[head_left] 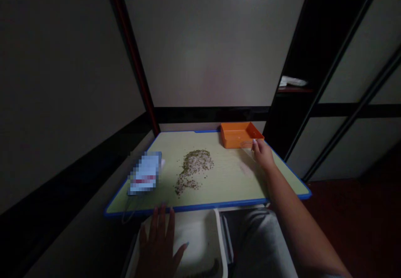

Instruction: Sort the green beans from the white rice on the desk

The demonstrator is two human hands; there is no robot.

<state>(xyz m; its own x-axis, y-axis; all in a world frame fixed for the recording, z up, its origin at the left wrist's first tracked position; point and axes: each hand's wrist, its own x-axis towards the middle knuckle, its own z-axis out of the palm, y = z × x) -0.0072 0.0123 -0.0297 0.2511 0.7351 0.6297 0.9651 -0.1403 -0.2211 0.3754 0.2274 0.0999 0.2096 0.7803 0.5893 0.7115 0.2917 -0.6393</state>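
Orange and probably light, stiff plastic, the tray (238, 143) at the table's (232, 186) far right corner suits holding by its walls. The right hand's (263, 155) grip is bent beside it, contents unclear; the left hand (159, 244) spreads empty above a white bin (199, 236). Loose grains (197, 163) lie nearer the left edge, in a dim room.

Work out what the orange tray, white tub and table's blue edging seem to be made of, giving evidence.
Orange tray: probably rigid plastic, satin, from its even colour and thin walls.
White tub: likely moulded plastic, smooth, given its rounded rim.
Blue edging: perhaps plastic or rubber, fairly matt, a uniform-coloured strip.
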